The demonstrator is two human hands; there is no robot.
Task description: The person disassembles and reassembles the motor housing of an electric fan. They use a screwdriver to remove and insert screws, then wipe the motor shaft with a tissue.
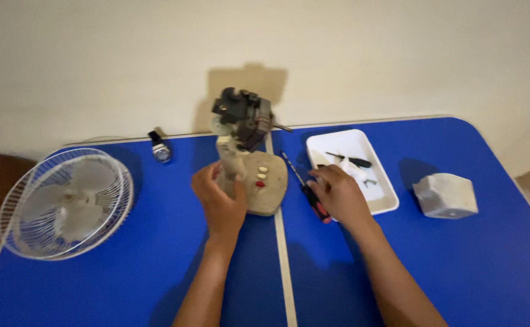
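A: Where's the fan (pixel 250 163) at rn?

B: Standing mid-bench (pixel 458 266), cage (pixel 65 203) already off, motor (pixel 242 118) bare. Left hand (pixel 219 200) is gripping the neck, right hand (pixel 337 194) is closing on the screwdriver (pixel 308 192) w/ base still whole.

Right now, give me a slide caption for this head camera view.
Left hand steadies a stripped fan stand while the right hand rests on a red-handled screwdriver beside a white tray.

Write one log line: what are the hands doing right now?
left hand: grips fan stand | right hand: on screwdriver | fan guard: left on table
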